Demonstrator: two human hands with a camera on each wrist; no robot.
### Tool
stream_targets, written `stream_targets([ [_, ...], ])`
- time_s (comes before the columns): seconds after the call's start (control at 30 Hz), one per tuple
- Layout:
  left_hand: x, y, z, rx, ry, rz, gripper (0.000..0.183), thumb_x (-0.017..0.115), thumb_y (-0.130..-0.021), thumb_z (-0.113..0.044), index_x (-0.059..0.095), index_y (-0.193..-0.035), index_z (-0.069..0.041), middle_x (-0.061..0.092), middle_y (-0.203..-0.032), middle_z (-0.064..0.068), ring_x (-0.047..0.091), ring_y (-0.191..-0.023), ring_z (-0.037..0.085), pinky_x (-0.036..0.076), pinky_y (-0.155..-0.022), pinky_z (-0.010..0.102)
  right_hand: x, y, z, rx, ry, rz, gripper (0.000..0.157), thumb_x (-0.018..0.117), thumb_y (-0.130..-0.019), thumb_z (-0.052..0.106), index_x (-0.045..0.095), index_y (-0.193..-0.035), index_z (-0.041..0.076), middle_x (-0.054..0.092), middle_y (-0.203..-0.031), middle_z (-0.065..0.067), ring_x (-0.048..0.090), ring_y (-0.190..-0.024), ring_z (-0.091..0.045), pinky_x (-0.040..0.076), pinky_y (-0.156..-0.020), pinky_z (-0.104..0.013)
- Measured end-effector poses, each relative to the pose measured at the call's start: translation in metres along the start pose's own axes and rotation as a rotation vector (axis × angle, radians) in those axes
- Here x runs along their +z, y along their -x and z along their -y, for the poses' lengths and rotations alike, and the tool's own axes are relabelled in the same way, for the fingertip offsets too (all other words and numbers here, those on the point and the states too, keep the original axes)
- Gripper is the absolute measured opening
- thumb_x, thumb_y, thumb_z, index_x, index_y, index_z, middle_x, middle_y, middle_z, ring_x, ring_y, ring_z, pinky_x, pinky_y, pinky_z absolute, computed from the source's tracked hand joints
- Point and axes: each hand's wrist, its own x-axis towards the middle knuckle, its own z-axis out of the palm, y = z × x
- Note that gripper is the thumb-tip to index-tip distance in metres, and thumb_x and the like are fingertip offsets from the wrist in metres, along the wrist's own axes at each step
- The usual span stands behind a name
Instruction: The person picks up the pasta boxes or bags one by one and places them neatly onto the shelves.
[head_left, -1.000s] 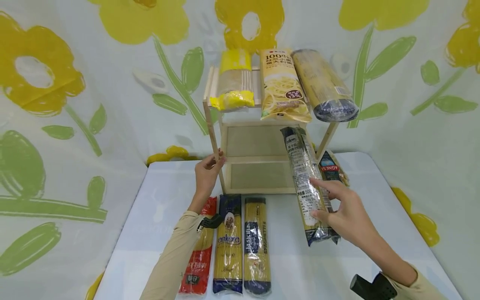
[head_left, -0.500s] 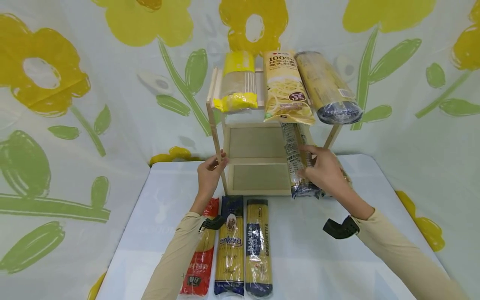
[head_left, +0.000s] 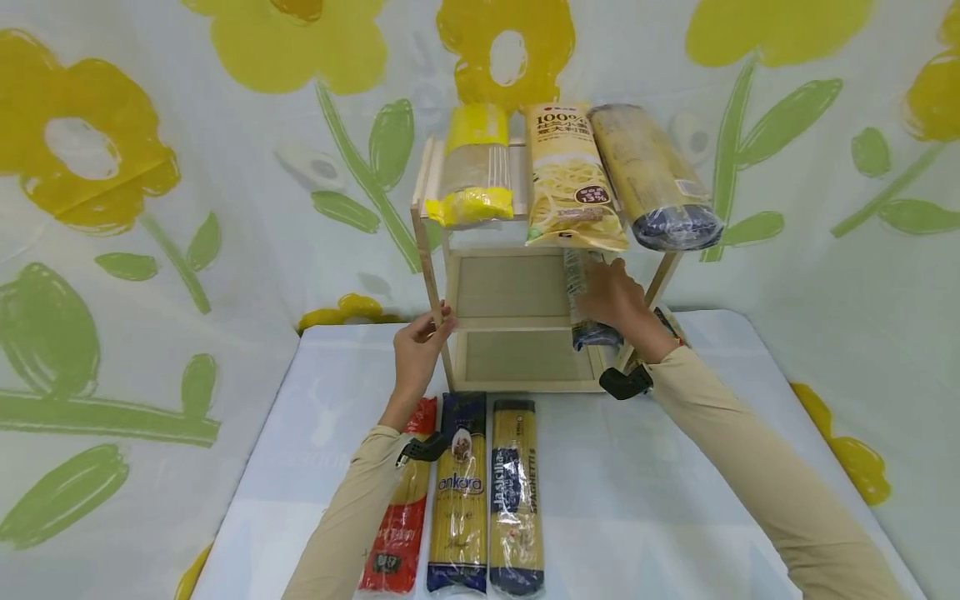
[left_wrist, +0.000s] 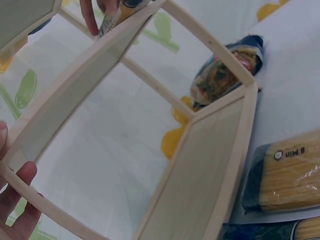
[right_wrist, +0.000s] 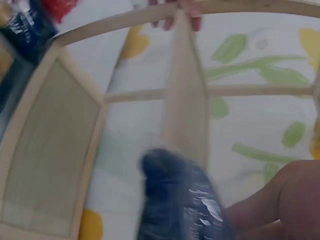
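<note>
Blue-ended pasta packet sits gripped in your right hand, toward the right side of the wooden rack's middle tier, its near end overlapping the front edge; whether it bears on the shelf cannot be told. Your left hand pinches the rack's left front post between thumb and fingers. Overhead, a cream bag lies on the top tier. Before the rack, a red packet, an Ankara packet and a La Sicilia packet lie side by side on the white table.
</note>
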Motion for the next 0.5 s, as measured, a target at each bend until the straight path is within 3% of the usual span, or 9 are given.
stream_targets([
  [0.17,0.000,0.001,0.000,0.003,0.014,0.005,0.030,0.068,-0.088,-0.010,0.067,-0.113,0.006,0.062,-0.121,0.015,0.066,-0.093,0.015,0.051,-0.083,0.028,0.018,-0.001,0.002,0.005,0.115,-0.083,0.057,0.046,-0.093,0.017,0.032,-0.145,0.000,0.035,-0.126,-0.040,0.045,-0.088,-0.046,0.040,-0.057,-0.052],
  [0.3,0.001,0.001,-0.001,-0.008,0.007,0.007,0.030,0.068,-0.088,-0.011,0.067,-0.113,0.005,0.062,-0.122,0.014,0.065,-0.092,0.012,0.050,-0.082,0.027,0.027,0.005,-0.002,-0.030,0.128,-0.149,0.060,0.046,-0.097,0.023,0.025,-0.149,0.001,0.037,-0.125,-0.040,0.044,-0.091,-0.048,0.041,-0.058,-0.053],
  [0.5,0.000,0.001,-0.001,-0.001,-0.001,-0.004,0.030,0.068,-0.088,-0.011,0.067,-0.113,0.006,0.062,-0.122,0.015,0.066,-0.095,0.016,0.051,-0.083,0.028,0.026,0.018,-0.004,-0.072,0.062,-0.110,0.061,0.050,-0.097,0.027,0.028,-0.148,0.001,0.032,-0.132,-0.037,0.039,-0.106,-0.050,0.042,-0.067,-0.055],
])
